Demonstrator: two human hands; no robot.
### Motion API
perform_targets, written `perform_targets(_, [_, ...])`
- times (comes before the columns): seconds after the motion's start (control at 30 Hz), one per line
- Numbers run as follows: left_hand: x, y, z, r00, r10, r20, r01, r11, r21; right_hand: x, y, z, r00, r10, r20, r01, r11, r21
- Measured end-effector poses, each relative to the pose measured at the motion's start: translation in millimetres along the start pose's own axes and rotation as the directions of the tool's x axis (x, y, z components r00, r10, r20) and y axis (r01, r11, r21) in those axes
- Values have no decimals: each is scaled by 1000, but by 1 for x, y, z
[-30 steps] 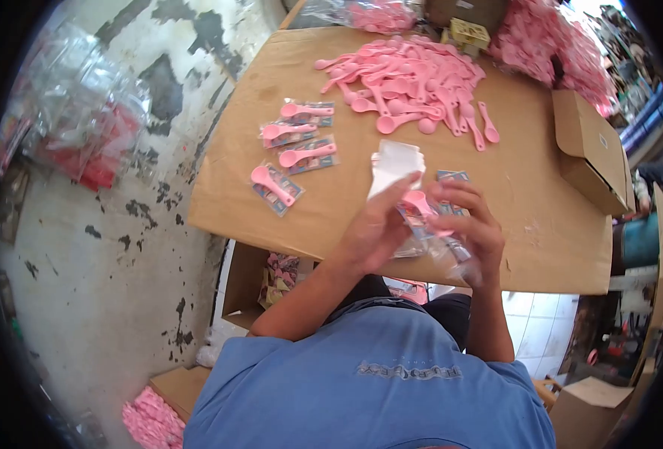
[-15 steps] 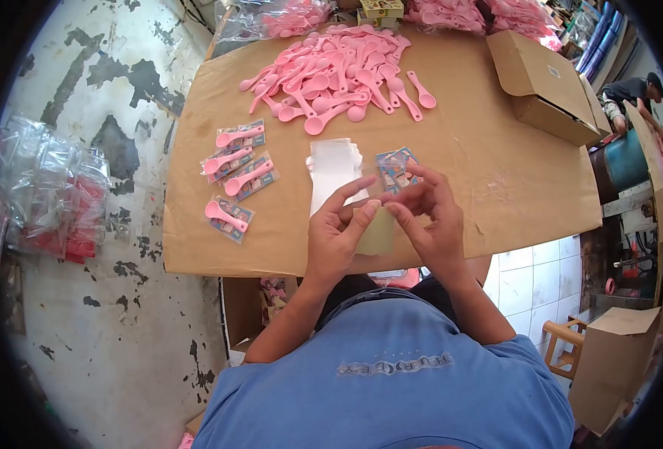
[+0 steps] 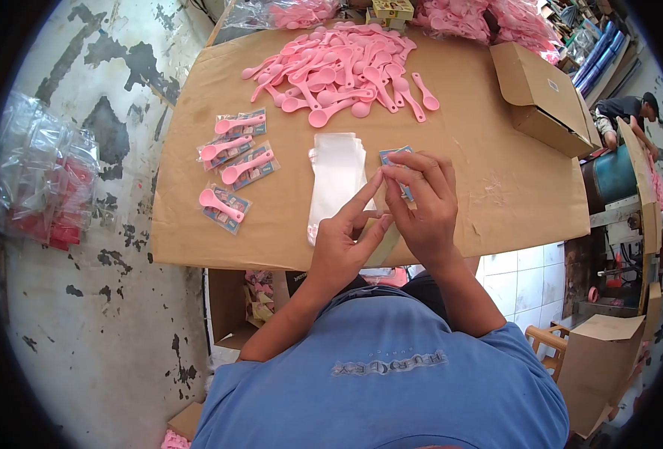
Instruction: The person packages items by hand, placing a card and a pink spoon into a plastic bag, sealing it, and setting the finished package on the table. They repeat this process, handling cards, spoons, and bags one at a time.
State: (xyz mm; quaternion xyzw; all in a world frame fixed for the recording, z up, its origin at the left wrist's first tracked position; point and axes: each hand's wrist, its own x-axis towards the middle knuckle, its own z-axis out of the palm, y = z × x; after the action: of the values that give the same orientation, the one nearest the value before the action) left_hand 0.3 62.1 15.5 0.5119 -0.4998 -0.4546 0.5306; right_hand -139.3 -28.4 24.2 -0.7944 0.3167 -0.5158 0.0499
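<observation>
Both hands meet over the near side of the table, around a small pale yellow-green sheet (image 3: pixel 383 247). My left hand (image 3: pixel 340 245) has it by its left edge, thumb and fingers closed about it. My right hand (image 3: pixel 425 206) is closed with thumb and fingertips pinched at its upper part, and much of the sheet is hidden behind the fingers. Just beyond lies a stack of see-through plastic bags (image 3: pixel 337 176). Blue printed cards (image 3: pixel 396 155) show partly behind my right hand. To the left, several pink measuring spoons (image 3: pixel 247 166) lie on packaged printed cards.
A large heap of loose pink spoons (image 3: pixel 339 67) covers the table's (image 3: pixel 496 179) far middle. An open cardboard box (image 3: pixel 544 101) stands at right. Bagged pink spoons (image 3: pixel 522 26) sit behind. Plastic packs (image 3: pixel 47 179) are at far left. Another person (image 3: pixel 630 112) works at far right.
My right hand has shifted up and left, its fingers now bent together near my left index fingertip. The sheet has tilted and shows less. The view has shifted slightly.
</observation>
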Motion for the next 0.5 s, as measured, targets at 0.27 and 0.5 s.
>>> perform_targets(0.27, [-5,6,-5,996,-33,85,36,999,-33,2,11,-12,919,394,-5,-352,827,437])
perform_targets(0.5, [1,3,-8,998,-48,28,53,977,-207,4,39,-40,915,402,25,-334,722,606])
